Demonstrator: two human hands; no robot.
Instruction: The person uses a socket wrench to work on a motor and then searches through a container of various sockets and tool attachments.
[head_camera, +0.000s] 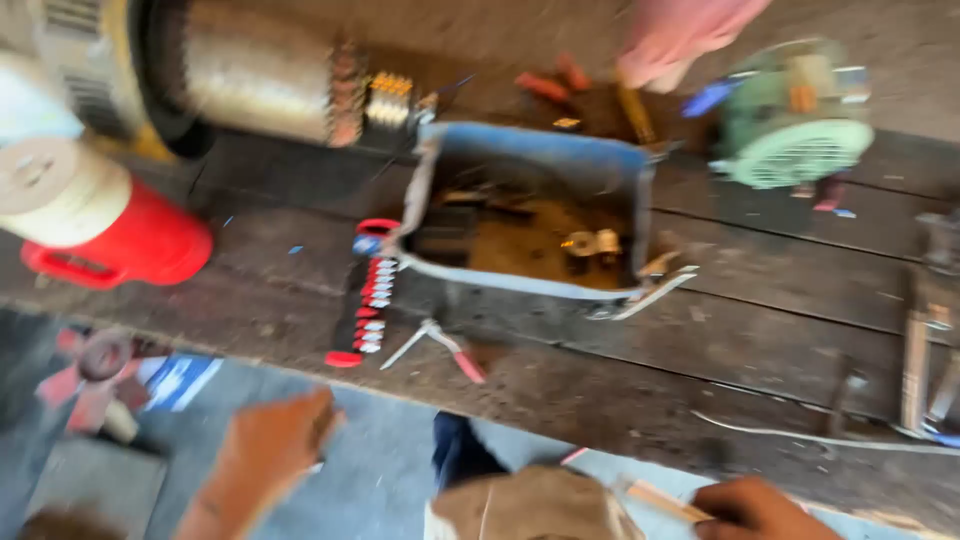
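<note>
- Two hands of yours sit at the bottom of the blurred view, both off the workbench (760, 350) and short of its near edge.
- Your left hand (272, 438) is at about 7 o'clock, forearm angled up from the lower left, fingers curled in narrow; I cannot tell whether it holds anything, though a pale sliver shows at its edge.
- Your right hand (752, 510) is at about 5 o'clock, closed around a thin wooden stick (655, 500) that points toward 10 o'clock over a brown lump (530, 505) near your lap.
- Pliers (440, 348) with red grips lie on the bench toward 12 o'clock from your left hand, just beside a red-and-black bit holder (366, 300).
- Risk, as I judge it: the open blue metal tray (520, 215) has bent, ragged edges; reaching in carelessly could cut your fingers.
- Risk: the pliers and bit holder lie near the bench edge, so a sleeve or wrist sweeping past could knock them off.
- Another person's pink sleeve (680, 35) hangs at 12 o'clock near a green motor (795, 115); reaching far could bump them.
</note>
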